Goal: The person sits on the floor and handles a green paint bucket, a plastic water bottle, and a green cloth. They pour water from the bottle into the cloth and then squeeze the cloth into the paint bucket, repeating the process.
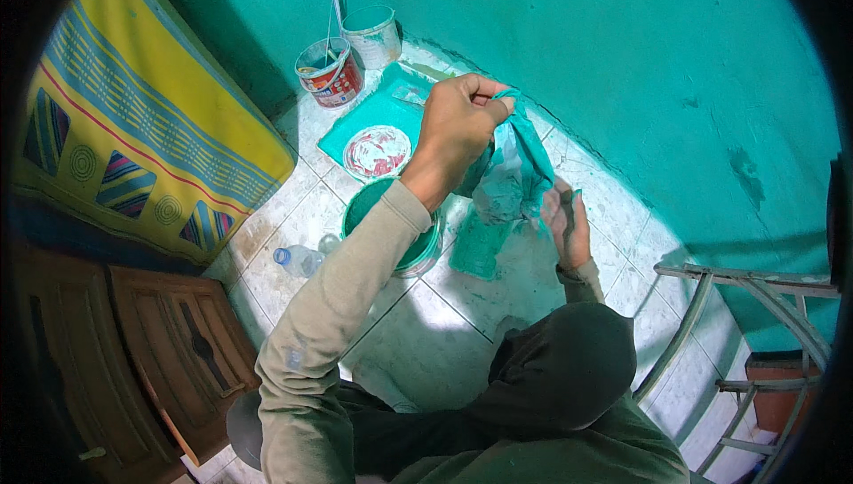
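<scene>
My left hand [460,124] is raised over the floor, thumb and fingers pinched on the top edge of a crumpled, teal-stained sheet [514,178]. The sheet hangs down, greyish and creased in its lower part; I cannot tell whether it is cloth or plastic. Beside its lower right edge, my right hand [569,226] has its thumb and fingers apart, slightly blurred, with nothing visibly gripped. Under my left forearm stands an open bucket of teal paint [358,206], partly hidden by the sleeve. A flat teal piece [480,251] lies on the tiles below the sheet.
A teal tray [342,133] lies behind the bucket, with a round white-and-red lid [377,152] at its near edge. Two small pails, one red-labelled [338,89] and one whitish [375,44], stand by the wall. A plastic bottle [302,260] lies left; a metal ladder [702,306] stands right.
</scene>
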{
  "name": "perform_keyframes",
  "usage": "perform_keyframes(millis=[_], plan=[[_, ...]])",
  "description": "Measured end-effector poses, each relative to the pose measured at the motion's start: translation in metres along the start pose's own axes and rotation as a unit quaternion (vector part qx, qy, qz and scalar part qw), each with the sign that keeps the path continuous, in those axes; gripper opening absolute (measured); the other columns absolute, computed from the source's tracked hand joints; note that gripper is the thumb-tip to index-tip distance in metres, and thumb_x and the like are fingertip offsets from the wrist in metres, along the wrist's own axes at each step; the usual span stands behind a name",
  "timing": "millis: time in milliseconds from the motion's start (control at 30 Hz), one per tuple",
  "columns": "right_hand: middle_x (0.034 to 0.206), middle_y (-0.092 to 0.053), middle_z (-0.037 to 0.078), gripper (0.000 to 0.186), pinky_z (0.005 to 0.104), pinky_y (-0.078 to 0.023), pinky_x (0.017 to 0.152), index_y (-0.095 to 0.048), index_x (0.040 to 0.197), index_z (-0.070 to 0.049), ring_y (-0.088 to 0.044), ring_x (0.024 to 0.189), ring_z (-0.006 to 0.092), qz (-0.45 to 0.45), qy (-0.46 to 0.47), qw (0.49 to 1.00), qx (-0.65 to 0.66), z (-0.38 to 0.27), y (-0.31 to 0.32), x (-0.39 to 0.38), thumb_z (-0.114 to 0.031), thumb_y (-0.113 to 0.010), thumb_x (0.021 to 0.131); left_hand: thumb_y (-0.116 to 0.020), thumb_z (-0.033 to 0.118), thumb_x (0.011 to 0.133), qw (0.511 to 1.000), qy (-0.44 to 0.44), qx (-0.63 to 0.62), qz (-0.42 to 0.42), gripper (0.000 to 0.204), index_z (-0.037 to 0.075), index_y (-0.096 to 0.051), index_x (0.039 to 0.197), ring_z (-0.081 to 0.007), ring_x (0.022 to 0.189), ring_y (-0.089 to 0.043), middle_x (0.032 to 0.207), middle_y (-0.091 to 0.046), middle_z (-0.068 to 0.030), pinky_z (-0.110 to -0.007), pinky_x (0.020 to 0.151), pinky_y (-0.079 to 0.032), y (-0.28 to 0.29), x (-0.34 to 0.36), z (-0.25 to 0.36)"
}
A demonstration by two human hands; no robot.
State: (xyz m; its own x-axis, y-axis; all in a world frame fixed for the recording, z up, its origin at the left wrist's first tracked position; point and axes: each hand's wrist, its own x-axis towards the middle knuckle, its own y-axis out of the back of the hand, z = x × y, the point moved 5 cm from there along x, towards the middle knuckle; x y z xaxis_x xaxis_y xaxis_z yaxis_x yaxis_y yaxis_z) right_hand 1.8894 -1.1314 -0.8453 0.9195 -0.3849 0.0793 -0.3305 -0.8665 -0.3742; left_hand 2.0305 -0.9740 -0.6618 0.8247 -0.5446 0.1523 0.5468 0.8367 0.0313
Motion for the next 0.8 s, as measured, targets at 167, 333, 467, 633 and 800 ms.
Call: perform_keyframes(millis=[167,333,467,633,800], plan=[[0.130,-0.052,0.020,0.073,0.0390,-0.038,0.104,-0.041,0.136,0.002,-0.051,0.123,0.0302,-0.066,0.184,0.889,-0.415,-0.110,-0.074,0.012,-0.020,-0.075,0.076,-0.070,0.007,0.082,1.000,-0.015,0.016,-0.016,0.021,-0.004,-0.064,0.099,-0.0054,0.066,-0.051,0.077,-0.060,0.0003,-0.021,0.059,-0.040,-0.004,0.000,-0.001],[0.127,-0.053,0.022,0.080,0.0403,-0.045,0.095,-0.039,0.137,-0.001,-0.055,0.115,0.0376,-0.035,0.252,0.864,-0.435,-0.099,-0.103,0.029,-0.021,-0.079,0.071,-0.069,0.007,0.080,0.997,-0.062,0.038,0.022,0.022,-0.003,-0.066,0.099,-0.0060,0.066,-0.049,0.074,-0.058,0.0003,-0.022,0.057,-0.041,-0.002,0.000,-0.004],[0.111,-0.058,0.019,0.057,0.0414,-0.049,0.081,-0.048,0.128,0.000,-0.060,0.099,0.0373,0.011,0.289,0.851,-0.438,-0.087,-0.118,0.037,-0.017,-0.069,0.078,-0.068,0.007,0.079,0.996,-0.050,0.065,0.041,0.022,-0.001,-0.068,0.100,-0.0069,0.064,-0.047,0.073,-0.056,0.0005,-0.023,0.059,-0.042,0.004,-0.002,-0.013],[0.089,-0.061,0.017,0.026,0.0398,-0.048,0.071,-0.061,0.108,0.001,-0.062,0.081,0.0338,-0.024,0.273,0.870,-0.409,-0.092,-0.114,0.040,-0.009,-0.056,0.085,-0.070,0.009,0.083,0.988,-0.078,0.123,-0.055,0.027,0.002,-0.067,0.109,-0.0072,0.081,-0.050,0.090,-0.056,-0.0003,-0.023,0.072,-0.045,0.008,-0.018,-0.004],[0.085,-0.063,0.011,0.019,0.0321,-0.047,0.070,-0.065,0.098,0.002,-0.061,0.074,0.0207,-0.108,0.216,0.909,-0.339,-0.103,-0.115,0.050,-0.010,-0.058,0.085,-0.074,0.016,0.080,0.964,-0.173,0.176,-0.100,0.033,0.002,-0.068,0.109,-0.0121,0.078,-0.051,0.089,-0.056,-0.0043,-0.025,0.070,-0.044,0.016,-0.018,0.009]])
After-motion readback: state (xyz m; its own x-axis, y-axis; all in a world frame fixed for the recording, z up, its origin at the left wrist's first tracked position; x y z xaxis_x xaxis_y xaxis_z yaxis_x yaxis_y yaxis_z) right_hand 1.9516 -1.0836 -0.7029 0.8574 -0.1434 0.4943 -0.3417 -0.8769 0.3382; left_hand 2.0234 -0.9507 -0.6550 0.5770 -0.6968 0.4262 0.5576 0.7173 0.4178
